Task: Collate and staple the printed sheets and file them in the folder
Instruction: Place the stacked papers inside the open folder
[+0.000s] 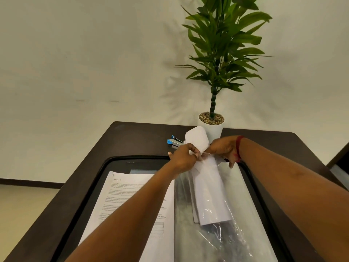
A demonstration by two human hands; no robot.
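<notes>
A clear plastic folder sleeve (pixel 222 229) lies on the right of the dark desk mat (pixel 105 167). A bent set of white sheets (pixel 209 193) sticks into its top opening, and their upper end (pixel 196 138) curls up above my hands. My left hand (pixel 184 157) pinches the sleeve's top edge next to the sheets. On the other side of the opening, my right hand (pixel 222 148) grips the same edge. A stapled printed set (pixel 132 208) lies flat on the left under my left forearm. The blue and silver stapler (pixel 174 142) sits behind my hands.
A potted plant in a white pot (pixel 211 127) stands at the back edge of the dark wooden table (pixel 294 148), just behind my hands. A pale wall rises behind it. The floor shows at the far left.
</notes>
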